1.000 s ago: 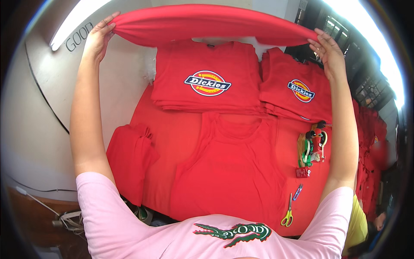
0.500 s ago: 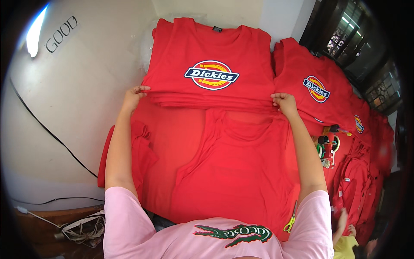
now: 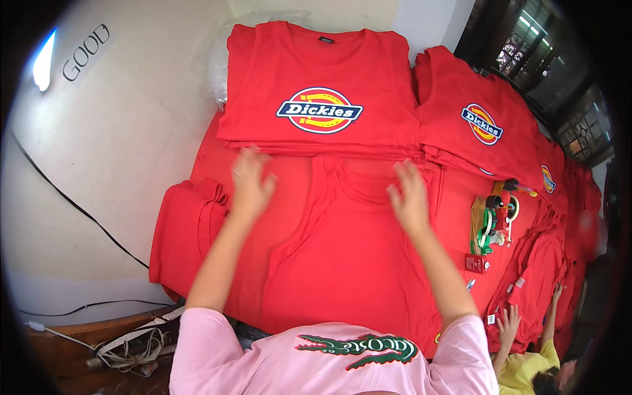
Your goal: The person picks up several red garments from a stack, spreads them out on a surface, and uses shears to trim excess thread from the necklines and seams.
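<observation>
At the far middle of the table lies a stack of folded red sleeveless shirts (image 3: 263, 79), the top one bearing an oval printed badge. My left hand (image 3: 253, 184) is just in front of the stack's near left edge, fingers spread and a little blurred. Over the neckline of a red sleeveless shirt (image 3: 349, 257) spread flat nearer to me hovers my right hand (image 3: 409, 197), its fingers apart. Neither hand holds anything.
More badge-printed red shirts (image 3: 454, 92) are piled to the right of the stack. A tape dispenser (image 3: 488, 227) and a small red box (image 3: 476, 263) stand on the right. Bunched red cloth (image 3: 187, 227) lies left. A co-worker's hand (image 3: 508, 326) touches red garments at lower right.
Both hands have let go of the folded stack's near corners and drawn back toward me and inward. The stack's near edge now lies flatter. The co-worker's arms have moved further into view.
</observation>
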Motion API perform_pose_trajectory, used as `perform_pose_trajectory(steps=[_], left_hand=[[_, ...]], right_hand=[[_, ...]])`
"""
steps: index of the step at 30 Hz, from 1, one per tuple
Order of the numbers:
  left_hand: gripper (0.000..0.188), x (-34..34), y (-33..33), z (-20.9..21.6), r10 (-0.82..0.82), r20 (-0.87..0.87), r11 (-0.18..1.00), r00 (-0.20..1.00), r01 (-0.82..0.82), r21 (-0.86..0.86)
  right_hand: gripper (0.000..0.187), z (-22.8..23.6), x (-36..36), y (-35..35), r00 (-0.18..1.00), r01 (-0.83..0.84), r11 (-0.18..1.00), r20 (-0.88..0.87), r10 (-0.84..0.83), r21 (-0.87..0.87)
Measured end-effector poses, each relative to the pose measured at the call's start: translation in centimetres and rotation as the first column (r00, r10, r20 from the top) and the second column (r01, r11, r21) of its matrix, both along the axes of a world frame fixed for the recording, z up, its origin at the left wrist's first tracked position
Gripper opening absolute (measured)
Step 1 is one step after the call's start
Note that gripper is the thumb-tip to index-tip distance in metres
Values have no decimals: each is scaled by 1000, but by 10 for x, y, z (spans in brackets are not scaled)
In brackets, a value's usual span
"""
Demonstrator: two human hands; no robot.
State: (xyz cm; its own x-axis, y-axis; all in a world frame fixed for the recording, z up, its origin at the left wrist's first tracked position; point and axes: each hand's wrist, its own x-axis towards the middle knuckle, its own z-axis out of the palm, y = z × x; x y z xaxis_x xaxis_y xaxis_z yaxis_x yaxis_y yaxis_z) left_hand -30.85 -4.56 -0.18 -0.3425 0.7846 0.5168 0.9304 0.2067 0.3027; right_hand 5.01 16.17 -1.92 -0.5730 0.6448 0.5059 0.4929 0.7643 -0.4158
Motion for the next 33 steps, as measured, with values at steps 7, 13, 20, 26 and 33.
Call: perform_pose_trajectory(steps=[7, 13, 20, 26, 33], left_hand=[[76, 200, -171, -104, -267, 196, 752, 944, 331, -569], [76, 193, -300, -116, 205, 58, 801, 977, -133, -584], [37, 204, -324, -117, 355, 228, 908, 906, -277, -315], [28, 200, -322, -94, 368, 389, 930, 845, -334, -155], [23, 211, -407, -56, 119, 915, 956, 386, -294, 0]], right_hand=[[76, -73, 138, -230, 708, -261, 884, 546, 449, -388], [71, -74, 302, -286, 808, 188, 969, 586, -59, -162], [30, -92, 322, -294, 810, 550, 826, 319, -492, -124], [22, -64, 335, -293, 840, 369, 655, -64, -538, -660], [16, 8, 427, -367, 847, -140, 208, -226, -481, -968]])
